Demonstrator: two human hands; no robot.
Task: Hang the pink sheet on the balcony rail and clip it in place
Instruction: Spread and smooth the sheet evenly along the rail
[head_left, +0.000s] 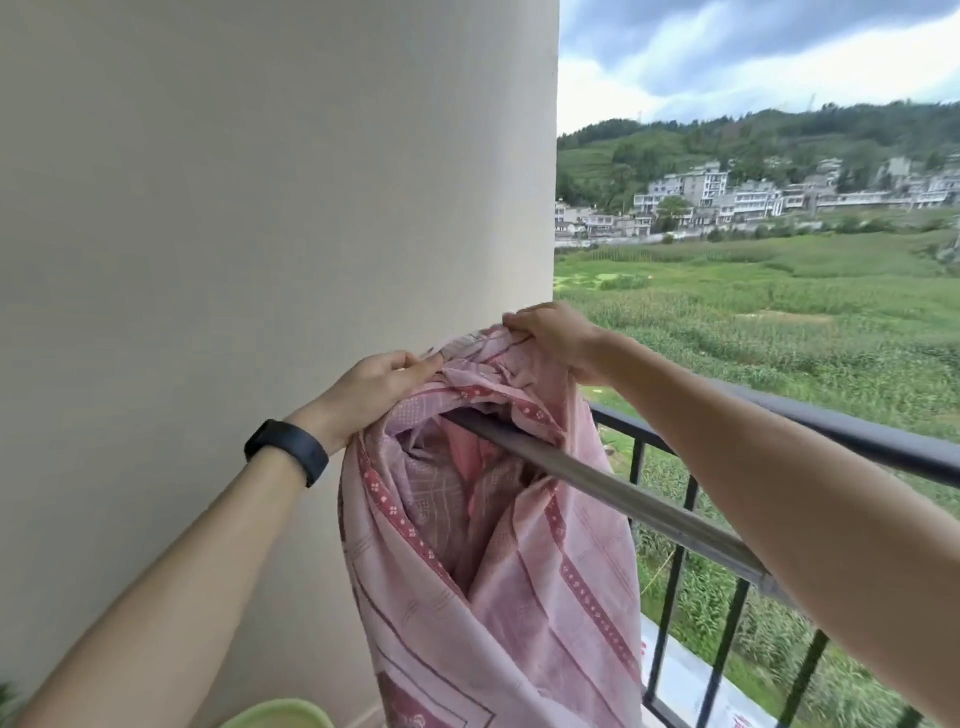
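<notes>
The sheet (498, 545) is gripped bunched by both hands — left (374, 395) and right (556, 338) — and hangs below them over the pole (623, 499), whose long axis runs away rightward, under the right arm.

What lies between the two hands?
In the head view, only bunched sheet spans from left hand to right hand; both grip it.

Both hands' grip on pink sheet (498, 545), draped over pole (623, 493)
</notes>
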